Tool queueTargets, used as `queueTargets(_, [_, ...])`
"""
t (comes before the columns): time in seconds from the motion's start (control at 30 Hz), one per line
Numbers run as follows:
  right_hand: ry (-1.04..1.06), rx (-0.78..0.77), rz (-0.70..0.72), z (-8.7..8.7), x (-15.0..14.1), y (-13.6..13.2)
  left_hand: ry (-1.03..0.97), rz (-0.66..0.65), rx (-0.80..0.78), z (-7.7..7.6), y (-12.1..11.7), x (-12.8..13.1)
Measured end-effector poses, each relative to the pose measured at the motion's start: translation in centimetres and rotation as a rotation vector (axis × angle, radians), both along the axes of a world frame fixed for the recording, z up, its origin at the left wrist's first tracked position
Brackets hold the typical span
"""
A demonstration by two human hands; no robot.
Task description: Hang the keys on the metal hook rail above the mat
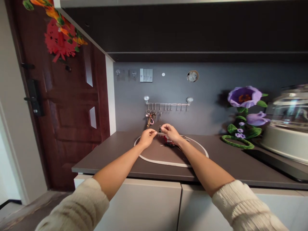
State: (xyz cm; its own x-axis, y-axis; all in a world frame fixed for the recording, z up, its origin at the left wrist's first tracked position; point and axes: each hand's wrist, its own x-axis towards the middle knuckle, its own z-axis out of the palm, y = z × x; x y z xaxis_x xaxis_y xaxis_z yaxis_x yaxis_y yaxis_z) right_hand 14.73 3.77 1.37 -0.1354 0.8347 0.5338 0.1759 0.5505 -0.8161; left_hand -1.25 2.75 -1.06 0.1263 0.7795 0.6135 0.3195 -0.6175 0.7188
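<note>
Over the brown countertop (110,150), my right hand (171,134) pinches a small key ring with keys (159,129) between thumb and fingertips. My left hand (147,138) is closed in a pinch beside it, its fingertips at the end of one key. Below my right hand lies a pile of keys with a red piece (168,141), partly hidden by that hand. A white oval outline (166,163) surrounds the pile on the counter. Behind my hands, a clear hook rail (168,104) carries hanging keys (160,114) and a brown key fob (149,120) on its left hooks.
To the right stand purple artificial flowers (244,96), a white-based appliance with a clear dome (284,144) and a flat black object (274,163). A dark shelf (183,29) overhangs the counter. A dark red door (72,118) is at left.
</note>
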Motion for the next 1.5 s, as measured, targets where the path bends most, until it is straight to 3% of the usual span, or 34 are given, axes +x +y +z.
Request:
queueTargets(0.3, [0.219,-0.074,-0.122,2.9,0.9,1.3,0.295,0.118,0.065,-0.4,-0.1,0.1])
queueTargets(0.53, [0.298,-0.097,-0.214,6.7,0.8,2.5,0.336,0.101,0.058,-0.6,0.1,0.3])
queueTargets(0.7, [0.311,-0.125,-0.317,8.4,0.4,3.6,0.333,0.095,0.054,-0.6,0.1,0.4])
queueTargets(1.0, [0.322,-0.179,-0.448,8.9,-0.6,5.1,0.347,0.096,0.053,-0.8,0.4,0.4])
queueTargets(1.5, [0.313,-0.163,-0.618,8.0,-0.5,7.1,0.358,0.088,0.045,-0.8,0.5,0.4])
